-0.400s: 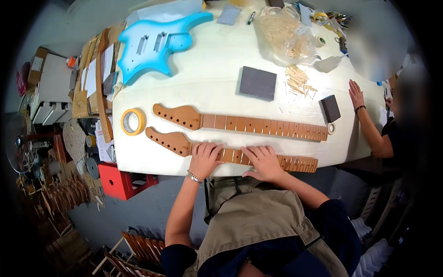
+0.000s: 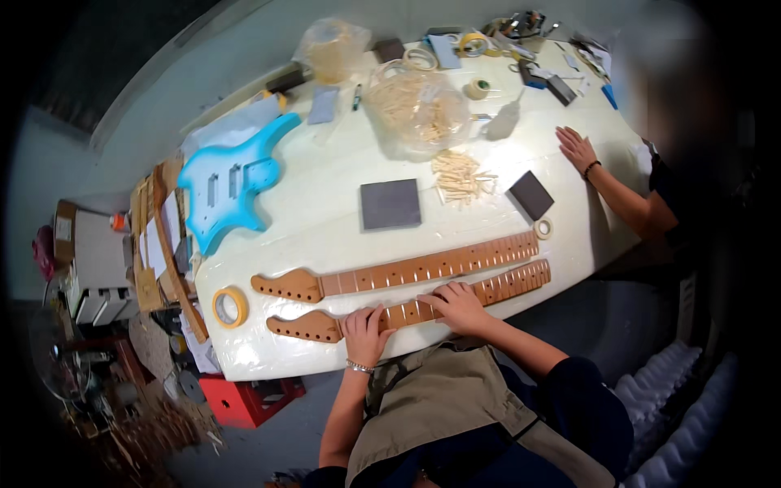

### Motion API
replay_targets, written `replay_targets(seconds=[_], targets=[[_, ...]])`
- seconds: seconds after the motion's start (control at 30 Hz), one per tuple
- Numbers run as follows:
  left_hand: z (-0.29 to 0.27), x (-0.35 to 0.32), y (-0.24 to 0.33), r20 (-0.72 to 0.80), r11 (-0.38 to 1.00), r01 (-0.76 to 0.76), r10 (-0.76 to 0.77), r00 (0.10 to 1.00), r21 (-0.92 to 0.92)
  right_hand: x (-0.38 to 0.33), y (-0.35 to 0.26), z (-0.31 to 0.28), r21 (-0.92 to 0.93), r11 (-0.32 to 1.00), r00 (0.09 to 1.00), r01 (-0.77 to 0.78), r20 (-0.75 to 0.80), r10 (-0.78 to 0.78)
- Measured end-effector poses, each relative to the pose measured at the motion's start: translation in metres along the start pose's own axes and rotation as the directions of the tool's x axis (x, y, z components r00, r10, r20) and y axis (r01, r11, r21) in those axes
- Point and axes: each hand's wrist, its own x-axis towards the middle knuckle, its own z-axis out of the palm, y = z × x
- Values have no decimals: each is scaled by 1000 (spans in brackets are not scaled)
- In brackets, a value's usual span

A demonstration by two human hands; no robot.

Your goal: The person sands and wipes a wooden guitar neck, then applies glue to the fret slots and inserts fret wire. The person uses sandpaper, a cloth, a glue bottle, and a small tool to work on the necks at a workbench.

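Two brown wooden guitar necks lie side by side on the white-covered table (image 2: 309, 203), headstocks to the left and fretboards up. On the near guitar neck (image 2: 403, 314) are both of my hands. My left hand (image 2: 366, 335) wraps over it close to the headstock, thumb toward the right, a bracelet on the wrist. Farther right along the same fretboard my right hand (image 2: 457, 309) lies across it, fingers bent over the wood. Just beyond, the far guitar neck (image 2: 407, 273) is untouched. What is under my palms is hidden.
Beyond lie a grey sanding block (image 2: 390, 203), wooden sticks (image 2: 462, 177), a dark block (image 2: 530, 195) and a bag of sticks (image 2: 419, 110). At left are a blue guitar body (image 2: 224, 183) and yellow tape roll (image 2: 230, 307). A co-worker's hand (image 2: 578, 150) rests at right.
My view has turned, so the table and necks now slant up to the right and more of the far end shows. Both hands stay on the near guitar neck.
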Motion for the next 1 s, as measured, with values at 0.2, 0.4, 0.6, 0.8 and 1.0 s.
replay_targets(seconds=[0.2,0.4,0.6,0.8,1.0], targets=[[-13,-1,-10,67,998,-27,30,997,-50,43,65,-61,787,601,909,-140,-140,394],[-26,-14,-24,69,999,45,-45,997,-4,136,234,-128,293,-834,815,467,224,535],[-46,-18,-36,89,994,89,-95,991,65,178,298,-146,-123,-752,741,648,330,585],[-61,-18,-41,45,991,103,-107,993,82,167,285,-111,89,-759,764,645,-93,639],[-64,-15,-73,-167,984,177,-180,969,-35,101,127,-107,757,-327,739,565,-289,609]])
